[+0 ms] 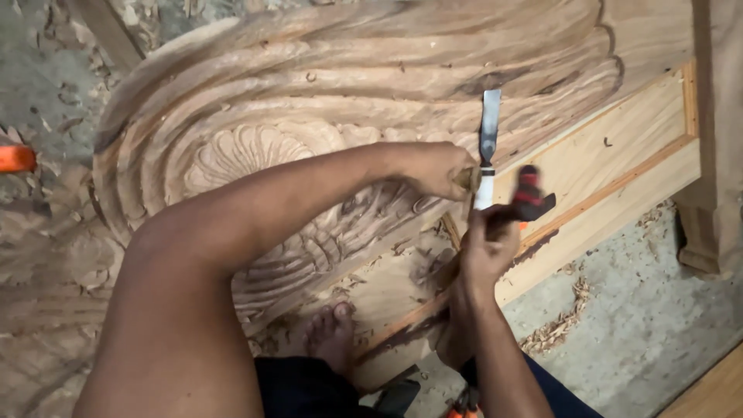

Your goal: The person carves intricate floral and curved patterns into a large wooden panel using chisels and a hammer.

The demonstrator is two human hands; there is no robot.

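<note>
Left hand [441, 169] is clenched around the chisel [487, 139] handle — blade points to 12 o'clock, tip resting on the carved wooden panel [255, 147]. Right hand [487, 248], at 5 o'clock from the left, grips a red-and-black mallet [530, 197] — blurred.

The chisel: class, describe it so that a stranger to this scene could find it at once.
Start at the big carved wooden panel on the floor. Near its right side, the left hand grips a chisel. It is the only flat grey metal blade there, pointing away from the person, unlike the blurred red and black tool in the right hand.
</note>
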